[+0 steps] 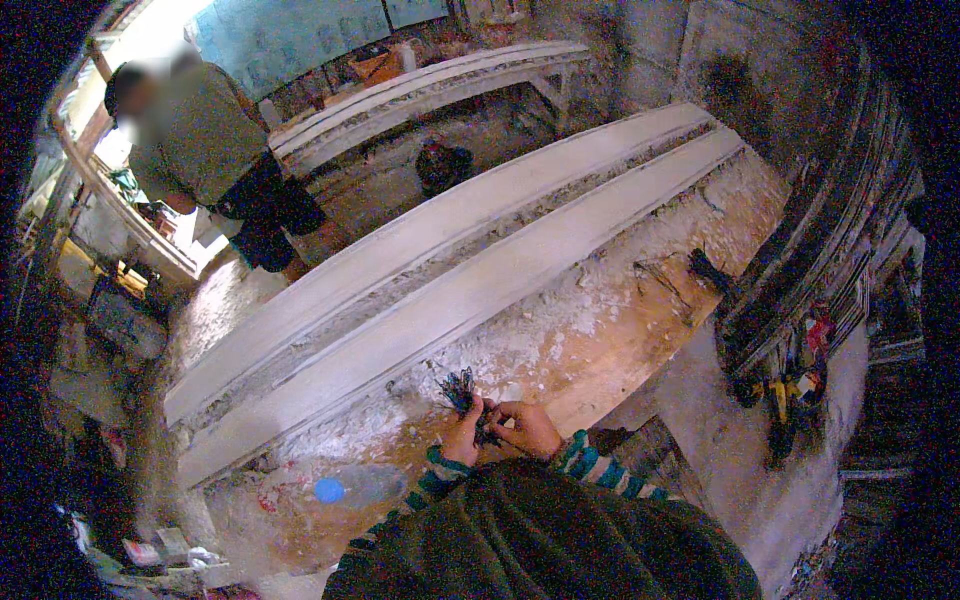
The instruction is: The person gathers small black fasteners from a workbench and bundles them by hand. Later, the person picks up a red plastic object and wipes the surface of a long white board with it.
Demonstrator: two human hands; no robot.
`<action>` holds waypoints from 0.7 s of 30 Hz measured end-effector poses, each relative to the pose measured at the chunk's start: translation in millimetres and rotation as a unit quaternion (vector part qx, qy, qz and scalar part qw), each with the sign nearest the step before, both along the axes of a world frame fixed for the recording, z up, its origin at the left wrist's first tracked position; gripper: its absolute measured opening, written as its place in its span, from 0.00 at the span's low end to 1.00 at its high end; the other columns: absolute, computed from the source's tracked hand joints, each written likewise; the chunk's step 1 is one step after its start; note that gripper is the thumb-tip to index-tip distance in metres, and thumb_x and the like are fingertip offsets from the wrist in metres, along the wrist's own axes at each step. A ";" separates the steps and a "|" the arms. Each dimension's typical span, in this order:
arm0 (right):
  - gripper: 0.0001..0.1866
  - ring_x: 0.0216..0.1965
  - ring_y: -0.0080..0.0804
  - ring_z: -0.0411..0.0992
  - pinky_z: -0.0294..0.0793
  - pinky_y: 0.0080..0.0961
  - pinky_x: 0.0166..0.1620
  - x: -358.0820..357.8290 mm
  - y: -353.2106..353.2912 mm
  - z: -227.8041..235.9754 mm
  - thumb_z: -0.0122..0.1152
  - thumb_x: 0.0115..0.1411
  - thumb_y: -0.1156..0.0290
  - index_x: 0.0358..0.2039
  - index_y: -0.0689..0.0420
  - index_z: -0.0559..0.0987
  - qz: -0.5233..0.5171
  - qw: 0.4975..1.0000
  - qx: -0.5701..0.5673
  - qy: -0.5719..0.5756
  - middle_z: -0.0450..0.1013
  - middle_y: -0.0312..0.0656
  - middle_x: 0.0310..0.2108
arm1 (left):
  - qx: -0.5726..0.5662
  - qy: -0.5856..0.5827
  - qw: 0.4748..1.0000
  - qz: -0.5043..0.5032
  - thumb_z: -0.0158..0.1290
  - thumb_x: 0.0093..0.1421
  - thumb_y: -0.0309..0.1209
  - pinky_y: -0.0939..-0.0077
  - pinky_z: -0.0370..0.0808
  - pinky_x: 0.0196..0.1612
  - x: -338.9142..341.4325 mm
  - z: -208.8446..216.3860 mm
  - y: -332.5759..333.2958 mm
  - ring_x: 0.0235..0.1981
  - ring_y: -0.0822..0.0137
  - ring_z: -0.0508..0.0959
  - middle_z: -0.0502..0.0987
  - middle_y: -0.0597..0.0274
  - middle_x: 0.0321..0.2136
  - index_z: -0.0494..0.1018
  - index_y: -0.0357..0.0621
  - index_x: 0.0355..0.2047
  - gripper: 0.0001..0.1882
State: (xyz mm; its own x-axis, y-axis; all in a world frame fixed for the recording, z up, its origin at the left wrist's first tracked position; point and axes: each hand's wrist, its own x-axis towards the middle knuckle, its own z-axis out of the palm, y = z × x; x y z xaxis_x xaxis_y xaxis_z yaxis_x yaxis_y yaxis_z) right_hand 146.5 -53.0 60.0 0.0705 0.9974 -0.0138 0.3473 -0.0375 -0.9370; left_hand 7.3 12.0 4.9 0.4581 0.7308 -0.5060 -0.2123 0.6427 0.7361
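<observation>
- The left hand (462,436) is clenched around a small bundle of dark, thin wiry strands (461,388), which fan out just above its thumb.
- The right hand (527,428) pinches the lower end of the same bundle, touching the left.
- Both hover over the near edge of the dusty, plaster-strewn wooden counter (600,340); long white moulded plaster strips (470,290) lie beyond.
- A clear plastic bottle with a blue cap (355,487) lies down to the left.
- Judging by this, a firm left-hand grip while the right picks single strands would work best.
</observation>
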 end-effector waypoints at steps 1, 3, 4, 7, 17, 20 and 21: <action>0.05 0.24 0.29 0.71 0.69 0.25 0.27 -0.1 -0.2 -0.3 0.60 0.51 0.70 0.26 0.57 0.77 -0.001 0.999 -0.026 0.033 0.74 0.40 0.25 | 0.006 0.003 1.000 -0.009 0.52 0.57 0.45 0.77 0.71 0.26 -1.6 -5.5 2.5 0.25 0.72 0.72 0.72 0.67 0.23 0.70 0.46 0.28 0.15; 0.06 0.25 0.27 0.71 0.70 0.24 0.29 -0.3 -0.4 -3.1 0.60 0.52 0.68 0.26 0.57 0.77 0.008 0.997 -0.031 0.066 0.75 0.40 0.25 | -0.073 -0.059 0.995 -0.017 0.52 0.57 0.44 0.77 0.71 0.27 -4.5 -20.0 7.6 0.25 0.72 0.71 0.70 0.67 0.21 0.68 0.47 0.28 0.14; 0.07 0.26 0.26 0.71 0.70 0.24 0.30 0.5 0.5 -5.6 0.60 0.52 0.67 0.25 0.57 0.77 0.017 0.998 -0.010 0.065 0.75 0.40 0.25 | -0.127 -0.057 0.990 -0.007 0.52 0.58 0.44 0.77 0.71 0.28 -5.0 -27.4 9.3 0.25 0.72 0.71 0.70 0.68 0.21 0.67 0.47 0.27 0.14; 0.09 0.27 0.26 0.71 0.70 0.25 0.33 16.5 7.4 -15.9 0.60 0.53 0.65 0.26 0.58 0.78 0.048 0.998 0.020 0.020 0.75 0.40 0.25 | -0.051 -0.109 0.992 0.028 0.51 0.59 0.43 0.73 0.71 0.30 -3.3 -41.9 8.1 0.23 0.71 0.69 0.64 0.70 0.17 0.65 0.48 0.27 0.13; 0.11 0.41 0.45 0.71 0.70 0.37 0.46 248.8 70.7 -59.6 0.54 0.52 0.67 0.37 0.52 0.78 -0.312 0.865 0.027 -0.391 0.73 0.46 0.41 | -0.007 -0.200 0.980 0.025 0.41 0.54 0.60 0.60 0.71 0.36 -0.6 -29.8 9.5 0.20 0.72 0.63 0.58 0.72 0.16 0.64 0.51 0.34 0.25; 0.12 0.41 0.46 0.71 0.69 0.36 0.46 290.1 76.2 -82.2 0.57 0.49 0.70 0.36 0.52 0.78 -0.379 0.811 -0.079 -0.439 0.73 0.48 0.40 | -0.037 -0.199 0.979 0.027 0.38 0.53 0.62 0.60 0.71 0.38 1.6 -23.7 11.1 0.20 0.72 0.63 0.59 0.72 0.17 0.64 0.51 0.35 0.27; 0.12 0.40 0.46 0.71 0.69 0.36 0.46 298.9 78.9 -89.2 0.57 0.48 0.71 0.36 0.52 0.78 -0.383 0.801 -0.118 -0.446 0.73 0.48 0.38 | -0.048 -0.217 0.975 0.024 0.38 0.53 0.62 0.60 0.71 0.39 2.9 -20.8 11.9 0.21 0.72 0.63 0.59 0.72 0.17 0.64 0.51 0.35 0.28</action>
State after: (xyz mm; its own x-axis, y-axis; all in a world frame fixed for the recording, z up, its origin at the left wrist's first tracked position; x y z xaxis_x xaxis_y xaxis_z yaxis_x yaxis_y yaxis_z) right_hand 445.3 25.9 -29.3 0.7471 0.6338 0.2004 0.6642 -0.6990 -0.2652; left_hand 10.3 23.9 -15.9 0.6107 0.7152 -0.3398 -0.5221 0.6863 0.5063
